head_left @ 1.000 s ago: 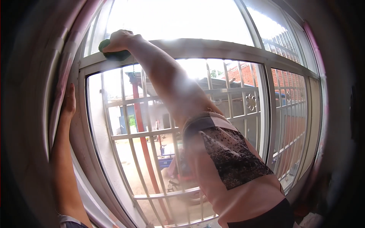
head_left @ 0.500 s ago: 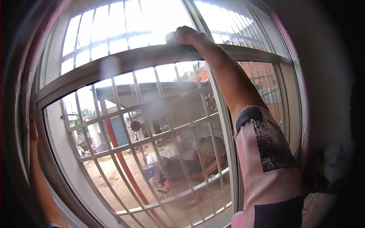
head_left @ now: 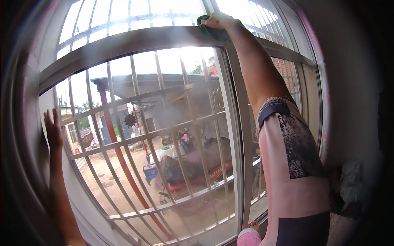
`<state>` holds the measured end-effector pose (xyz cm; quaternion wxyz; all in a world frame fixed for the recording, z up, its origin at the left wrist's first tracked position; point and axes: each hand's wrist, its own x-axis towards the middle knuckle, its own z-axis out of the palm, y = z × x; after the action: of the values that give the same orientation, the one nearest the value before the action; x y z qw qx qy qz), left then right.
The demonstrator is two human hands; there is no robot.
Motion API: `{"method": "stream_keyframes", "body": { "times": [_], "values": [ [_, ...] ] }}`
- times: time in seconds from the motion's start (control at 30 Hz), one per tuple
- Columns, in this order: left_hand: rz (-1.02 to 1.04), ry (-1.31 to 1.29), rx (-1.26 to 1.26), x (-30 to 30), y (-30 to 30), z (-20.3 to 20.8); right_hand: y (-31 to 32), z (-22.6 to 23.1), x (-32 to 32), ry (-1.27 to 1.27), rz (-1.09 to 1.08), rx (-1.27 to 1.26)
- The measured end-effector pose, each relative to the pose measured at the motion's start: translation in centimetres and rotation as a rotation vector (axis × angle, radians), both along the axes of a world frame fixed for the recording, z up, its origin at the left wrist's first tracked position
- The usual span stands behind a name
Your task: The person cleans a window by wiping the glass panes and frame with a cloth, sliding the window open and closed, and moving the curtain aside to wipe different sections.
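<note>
My right hand (head_left: 219, 20) is raised high, closed on a fuzzy dark green cloth (head_left: 202, 19). It presses the cloth to the pale horizontal bar (head_left: 135, 40) of the window frame, close to where the upright bar meets it. Part of the cloth lies in shadow under the hand. At the far left, my left hand (head_left: 53, 127) rests by the side of the window frame with its fingers pointing up and slightly apart, holding nothing. Between my arms is a large glass pane (head_left: 164, 106) with hazy smears and glare.
Metal security bars (head_left: 135, 141) stand behind the glass. Outside are a yard, a red post (head_left: 117, 151), a blue crate (head_left: 150, 173) and a covered, heaped load (head_left: 178, 170). My foot in a pink slipper (head_left: 249, 237) shows at the bottom. Dim clutter (head_left: 352, 182) is at the right.
My right hand has moved right along the horizontal bar, and the green cloth now shows. My left hand has come up from the frame's edge into fuller view. The view has shifted.
</note>
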<state>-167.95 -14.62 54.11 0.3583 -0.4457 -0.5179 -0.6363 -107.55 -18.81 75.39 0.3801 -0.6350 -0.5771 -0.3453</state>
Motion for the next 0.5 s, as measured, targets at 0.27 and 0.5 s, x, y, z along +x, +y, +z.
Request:
{"method": "stream_keyframes", "body": {
  "times": [0.27,0.5],
  "values": [
    [-0.631,0.237,-0.009,23.1,-11.2,-13.1,3.8,-7.5,6.0,0.545,1.613,0.480],
    [-1.449,-0.128,-0.415,28.7,-12.8,-23.0,5.9,-32.2,-1.8,1.296,2.426,0.093]
  ]
}}
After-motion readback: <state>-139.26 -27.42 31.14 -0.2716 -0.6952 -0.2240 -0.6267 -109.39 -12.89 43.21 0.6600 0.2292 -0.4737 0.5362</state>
